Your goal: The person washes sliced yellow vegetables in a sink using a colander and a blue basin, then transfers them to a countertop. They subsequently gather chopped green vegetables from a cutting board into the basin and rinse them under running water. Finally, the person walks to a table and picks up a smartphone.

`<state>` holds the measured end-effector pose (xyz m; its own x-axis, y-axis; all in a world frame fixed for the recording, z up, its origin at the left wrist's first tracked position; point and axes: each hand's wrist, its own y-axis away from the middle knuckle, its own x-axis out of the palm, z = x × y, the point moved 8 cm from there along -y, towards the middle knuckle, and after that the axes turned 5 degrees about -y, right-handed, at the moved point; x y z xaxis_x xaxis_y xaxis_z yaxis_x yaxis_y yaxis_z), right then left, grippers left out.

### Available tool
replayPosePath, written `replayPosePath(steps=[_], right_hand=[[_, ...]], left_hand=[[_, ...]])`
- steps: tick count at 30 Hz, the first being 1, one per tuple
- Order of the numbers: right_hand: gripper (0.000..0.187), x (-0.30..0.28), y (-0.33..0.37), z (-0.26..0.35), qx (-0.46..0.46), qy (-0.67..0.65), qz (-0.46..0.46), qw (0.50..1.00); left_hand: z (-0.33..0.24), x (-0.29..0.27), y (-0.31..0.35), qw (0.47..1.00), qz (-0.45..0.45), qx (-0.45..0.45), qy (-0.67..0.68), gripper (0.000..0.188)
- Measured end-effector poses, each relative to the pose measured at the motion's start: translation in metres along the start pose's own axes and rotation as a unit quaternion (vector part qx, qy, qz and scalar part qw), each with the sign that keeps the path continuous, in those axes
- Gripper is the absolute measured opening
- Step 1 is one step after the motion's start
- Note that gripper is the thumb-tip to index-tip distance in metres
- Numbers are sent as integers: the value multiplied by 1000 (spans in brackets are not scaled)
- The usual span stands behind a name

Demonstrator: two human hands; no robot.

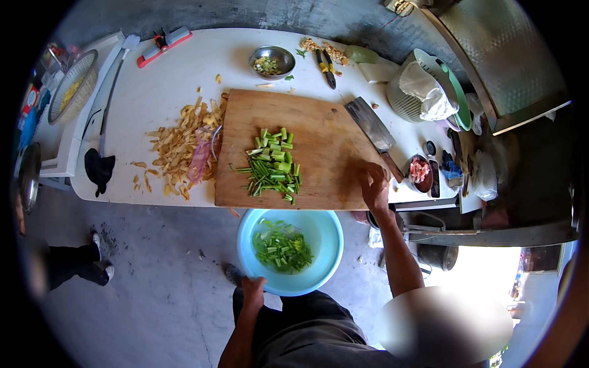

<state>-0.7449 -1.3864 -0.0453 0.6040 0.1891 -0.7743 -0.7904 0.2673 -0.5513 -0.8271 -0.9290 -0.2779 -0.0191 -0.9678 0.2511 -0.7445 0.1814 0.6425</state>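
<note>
My left hand (253, 292) is closed on the near rim of a light-blue plastic basin (331, 251). Cut green stalks (282, 248) lie inside it, and it sits just below the table's front edge. On the wooden cutting board (325, 147) is a heap of chopped green stalks (274, 162), mostly left of its middle. My right hand (375, 185) is at the board's near right corner with bent fingers, apparently gripping its edge; the fingertips are partly hidden. Beside that hand, along the board's right side, lies a cleaver (373, 126), its wooden handle toward me.
Pale peelings (178, 147) spread left of the board on the white table (129, 122). Behind it are a metal bowl (272, 63) and yellow-black scissors (326, 69). A bowl of cut meat (419, 170) stands at right. Another person's legs (73, 264) show at left.
</note>
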Motion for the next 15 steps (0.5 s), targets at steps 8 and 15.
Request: replayPosePath(steps=[8, 15], right_hand=[[21, 11, 38, 67, 204, -217, 100, 949], [43, 2, 29, 35, 89, 19, 111, 990]], left_hand=[[23, -14, -7, 999, -22, -6, -28, 25], [16, -12, -1, 1000, 5, -11, -26, 24]])
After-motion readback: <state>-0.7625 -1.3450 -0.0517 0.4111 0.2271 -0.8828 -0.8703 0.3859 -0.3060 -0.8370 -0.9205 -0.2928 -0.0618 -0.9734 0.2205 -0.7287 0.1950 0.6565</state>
